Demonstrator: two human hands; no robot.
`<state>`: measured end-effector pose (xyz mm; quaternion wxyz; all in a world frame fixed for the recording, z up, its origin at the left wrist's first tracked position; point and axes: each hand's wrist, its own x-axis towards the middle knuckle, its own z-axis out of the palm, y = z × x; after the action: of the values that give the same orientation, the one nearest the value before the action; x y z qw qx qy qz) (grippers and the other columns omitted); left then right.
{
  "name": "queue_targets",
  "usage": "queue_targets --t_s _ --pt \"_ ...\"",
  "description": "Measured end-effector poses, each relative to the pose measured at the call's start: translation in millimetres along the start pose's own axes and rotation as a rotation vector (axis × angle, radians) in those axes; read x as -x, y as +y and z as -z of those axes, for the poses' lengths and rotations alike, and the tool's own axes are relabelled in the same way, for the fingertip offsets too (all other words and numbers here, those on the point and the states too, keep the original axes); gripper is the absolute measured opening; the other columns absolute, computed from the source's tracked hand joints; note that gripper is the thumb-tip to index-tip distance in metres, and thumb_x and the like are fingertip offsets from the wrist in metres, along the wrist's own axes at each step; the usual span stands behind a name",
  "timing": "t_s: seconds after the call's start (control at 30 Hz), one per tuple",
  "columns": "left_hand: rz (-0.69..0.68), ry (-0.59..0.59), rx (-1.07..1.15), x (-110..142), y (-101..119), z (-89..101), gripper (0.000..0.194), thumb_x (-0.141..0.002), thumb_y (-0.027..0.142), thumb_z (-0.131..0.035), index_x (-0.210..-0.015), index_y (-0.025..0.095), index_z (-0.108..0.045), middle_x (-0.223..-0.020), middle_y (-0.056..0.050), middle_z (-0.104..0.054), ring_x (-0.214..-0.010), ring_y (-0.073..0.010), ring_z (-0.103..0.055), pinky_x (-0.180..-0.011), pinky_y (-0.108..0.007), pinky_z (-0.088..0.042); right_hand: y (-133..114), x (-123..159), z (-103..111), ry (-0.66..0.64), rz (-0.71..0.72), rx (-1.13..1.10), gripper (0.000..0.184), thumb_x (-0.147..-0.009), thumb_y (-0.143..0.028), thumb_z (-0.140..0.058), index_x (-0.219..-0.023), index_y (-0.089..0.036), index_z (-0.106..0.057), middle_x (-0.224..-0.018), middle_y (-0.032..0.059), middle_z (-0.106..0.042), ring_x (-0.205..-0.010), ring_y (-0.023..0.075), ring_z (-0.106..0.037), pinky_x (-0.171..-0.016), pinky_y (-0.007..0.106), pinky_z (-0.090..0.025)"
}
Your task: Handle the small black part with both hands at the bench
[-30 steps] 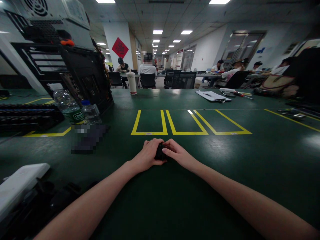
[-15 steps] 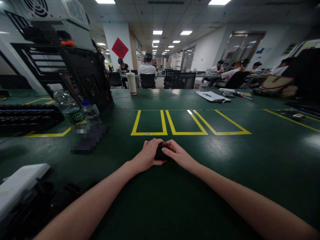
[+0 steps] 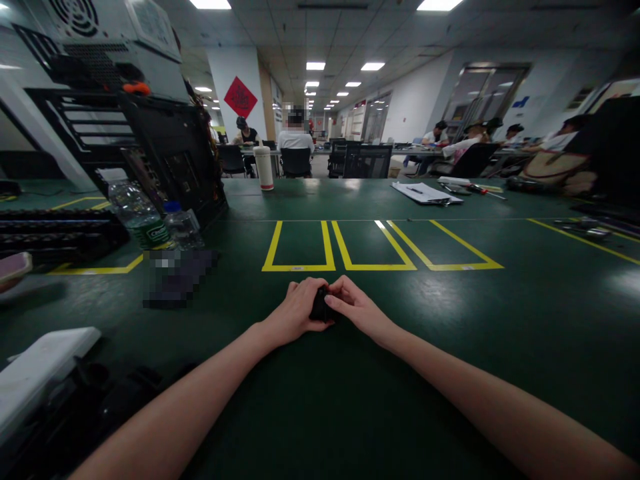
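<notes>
A small black object (image 3: 320,307) rests between my hands, low over the dark green tabletop (image 3: 320,400); its kind cannot be made out. My left hand (image 3: 299,305) wraps round its left side, with the thumb along the near edge. From the right, my right hand (image 3: 353,305) closes on it, thumb and fingers pinched at its right side. Fingers cover most of the object. Just beyond my hands, yellow tape (image 3: 299,268) marks several open-ended boxes on the table.
At left stand a black computer case (image 3: 170,160), a clear bottle (image 3: 135,207) and a blue-capped bottle (image 3: 183,227). A white cup (image 3: 263,168) and a clipboard (image 3: 425,193) are farther back. A white slab (image 3: 50,360) lies near left. A phone-like edge (image 3: 15,267) shows far left. People sit beyond.
A pale, phone-like object with a bit of a hand has come into view at the far left edge. My hands and the black object stay almost still.
</notes>
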<state>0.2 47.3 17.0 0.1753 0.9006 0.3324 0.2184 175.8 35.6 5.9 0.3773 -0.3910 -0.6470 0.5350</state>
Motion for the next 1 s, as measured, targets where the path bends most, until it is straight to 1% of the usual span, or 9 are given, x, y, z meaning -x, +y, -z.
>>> queue_targets --t_s 0.1,0.17,0.37,0.47,0.57,0.67,0.77,0.87,1.0 --pt "0.015 -0.001 -0.003 -0.2 1.3 0.8 0.054 -0.07 0.026 -0.064 -0.113 0.021 -0.033 -0.11 -0.007 -0.047 -0.098 -0.0241 -0.048 -0.083 -0.038 -0.035 1.7 -1.7 1.3 0.003 -0.047 0.019 0.019 -0.079 -0.034 -0.051 -0.093 -0.021 -0.046 -0.094 0.0013 -0.052 -0.092 0.0174 -0.051 -0.082 0.037 -0.043" --pt "0.017 0.004 -0.005 -0.2 1.4 0.5 0.053 -0.07 0.026 -0.065 -0.112 0.022 -0.033 -0.109 -0.007 -0.047 -0.098 -0.0243 -0.048 -0.083 -0.038 -0.035 3.2 -2.3 3.1 -0.016 -0.066 0.023 0.02 -0.078 -0.035 -0.053 -0.09 -0.02 -0.047 -0.092 0.0013 -0.052 -0.09 0.0179 -0.052 -0.08 0.038 -0.044" --pt "0.012 0.004 -0.012 0.2 -0.1 -0.5 0.052 -0.07 0.026 -0.064 -0.111 0.02 -0.033 -0.108 -0.007 -0.047 -0.097 -0.024 -0.048 -0.082 -0.038 -0.035 4.1 -1.2 4.7 -0.099 0.004 -0.068 0.029 -0.07 -0.029 -0.064 -0.089 -0.021 -0.044 -0.093 -0.0005 -0.051 -0.091 0.0174 -0.052 -0.081 0.036 -0.045" --pt "-0.004 0.014 -0.012 0.2 -3.0 -3.4 0.053 -0.07 0.026 -0.065 -0.112 0.021 -0.033 -0.11 -0.007 -0.047 -0.098 -0.0237 -0.047 -0.083 -0.038 -0.035 4.0 -1.6 2.9 -0.053 0.012 -0.026 0.022 -0.074 -0.034 -0.058 -0.086 -0.021 -0.045 -0.089 -0.0006 -0.051 -0.087 0.0166 -0.052 -0.077 0.035 -0.045" --pt "-0.004 0.056 -0.018 -0.3 -6.2 -7.7 0.058 -0.067 0.026 -0.067 -0.113 0.022 -0.032 -0.109 -0.006 -0.047 -0.098 -0.0239 -0.048 -0.083 -0.038 -0.034 5.3 -2.8 1.3 -0.004 0.024 0.013 0.017 -0.08 -0.038 -0.05 -0.084 -0.021 -0.046 -0.083 -0.0012 -0.05 -0.082 0.0152 -0.052 -0.074 0.032 -0.044" --pt "0.004 0.059 -0.023 -0.8 -6.4 -8.7 0.058 -0.066 0.026 -0.067 -0.113 0.022 -0.032 -0.108 -0.006 -0.048 -0.098 -0.0244 -0.048 -0.082 -0.038 -0.035 6.8 -3.6 1.0 0.005 -0.003 0.028 0.02 -0.08 -0.039 -0.049 -0.088 -0.021 -0.046 -0.087 -0.0003 -0.052 -0.085 0.0163 -0.052 -0.075 0.033 -0.044" --pt "0.008 0.025 -0.014 -0.6 -3.1 -4.7 0.057 -0.068 0.026 -0.066 -0.113 0.022 -0.032 -0.109 -0.007 -0.048 -0.099 -0.0247 -0.048 -0.082 -0.038 -0.035 6.5 -3.4 2.4 0.0 -0.054 0.046 0.024 -0.079 -0.04 -0.049 -0.094 -0.021 -0.046 -0.094 0.0018 -0.053 -0.091 0.0181 -0.052 -0.079 0.036 -0.043" --pt "0.005 -0.001 -0.007 0.1 0.5 0.2 0.054 -0.07 0.026 -0.064 -0.113 0.021 -0.032 -0.109 -0.007 -0.048 -0.098 -0.0244 -0.048 -0.082 -0.038 -0.035 4.0 -2.3 4.5 -0.047 -0.049 -0.004 0.022 -0.078 -0.035 -0.053 -0.093 -0.021 -0.047 -0.095 0.0016 -0.053 -0.092 0.0181 -0.052 -0.08 0.037 -0.044" --pt "0.006 -0.003 -0.009 0.3 1.0 0.9 0.052 -0.071 0.026 -0.063 -0.113 0.02 -0.033 -0.108 -0.007 -0.047 -0.096 -0.0234 -0.048 -0.082 -0.038 -0.036 0.3 0.2 5.4 -0.11 0.02 -0.092 0.026 -0.072 -0.026 -0.062 -0.091 -0.022 -0.045 -0.094 -0.0002 -0.052 -0.093 0.0172 -0.052 -0.083 0.036 -0.043"
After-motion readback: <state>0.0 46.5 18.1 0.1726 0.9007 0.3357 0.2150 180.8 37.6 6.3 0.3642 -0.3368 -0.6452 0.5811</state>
